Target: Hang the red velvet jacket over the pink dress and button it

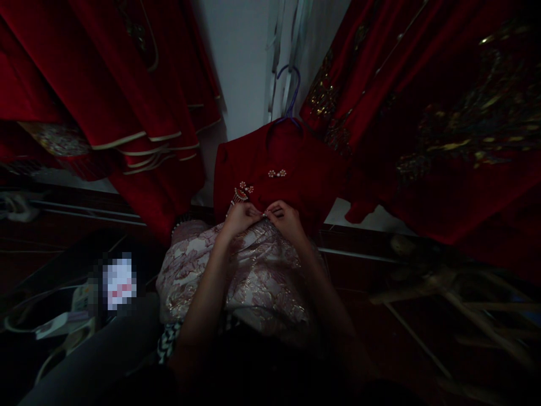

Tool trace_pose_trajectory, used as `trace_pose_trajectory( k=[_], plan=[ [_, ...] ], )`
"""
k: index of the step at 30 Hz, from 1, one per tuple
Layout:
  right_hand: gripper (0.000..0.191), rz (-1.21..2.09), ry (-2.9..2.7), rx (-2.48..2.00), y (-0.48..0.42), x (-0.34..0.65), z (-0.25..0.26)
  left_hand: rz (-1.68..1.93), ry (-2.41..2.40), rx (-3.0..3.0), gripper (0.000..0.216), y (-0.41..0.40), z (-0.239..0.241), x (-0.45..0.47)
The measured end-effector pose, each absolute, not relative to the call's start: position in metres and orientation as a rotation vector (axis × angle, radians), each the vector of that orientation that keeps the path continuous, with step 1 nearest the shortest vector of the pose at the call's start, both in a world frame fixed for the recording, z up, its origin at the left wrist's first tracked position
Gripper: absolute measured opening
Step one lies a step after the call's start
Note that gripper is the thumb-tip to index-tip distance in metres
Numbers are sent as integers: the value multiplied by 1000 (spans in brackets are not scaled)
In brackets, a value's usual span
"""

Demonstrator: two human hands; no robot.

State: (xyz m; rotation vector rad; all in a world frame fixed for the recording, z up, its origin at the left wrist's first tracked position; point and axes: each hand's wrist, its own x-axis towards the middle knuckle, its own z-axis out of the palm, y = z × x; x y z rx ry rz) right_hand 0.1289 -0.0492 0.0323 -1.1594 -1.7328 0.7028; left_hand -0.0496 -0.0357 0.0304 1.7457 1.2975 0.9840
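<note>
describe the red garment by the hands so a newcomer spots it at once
Below the pale upright panel at top centre, beyond the bare left hand and right hand, is a red garment on a purple hanger. Unlike the gold-embroidered red cloth at right or pale-edged red cloth at left, it bears small beaded flower ornaments.

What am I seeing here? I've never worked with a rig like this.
There is no machine: one camera on a person's head looks down at their bare hands. The left hand and right hand meet at the fingertips in a pinching grip, on something small, too dark to identify, at a red garment on a purplish hanger. Pinkish patterned fabric lies beneath the forearms. More red garments hang to either side.
</note>
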Motion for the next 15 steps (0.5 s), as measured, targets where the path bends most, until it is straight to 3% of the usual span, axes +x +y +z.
trace_pose_trajectory(
  k=[8,15],
  plan=[
    [17,732,-1680,-1168,-61,149,57,949,1398,1971,36,-38,31,-56],
    [19,703,-1716,-1158,-68,152,66,918,1398,2096,26,-39,31,-46]
  ],
)
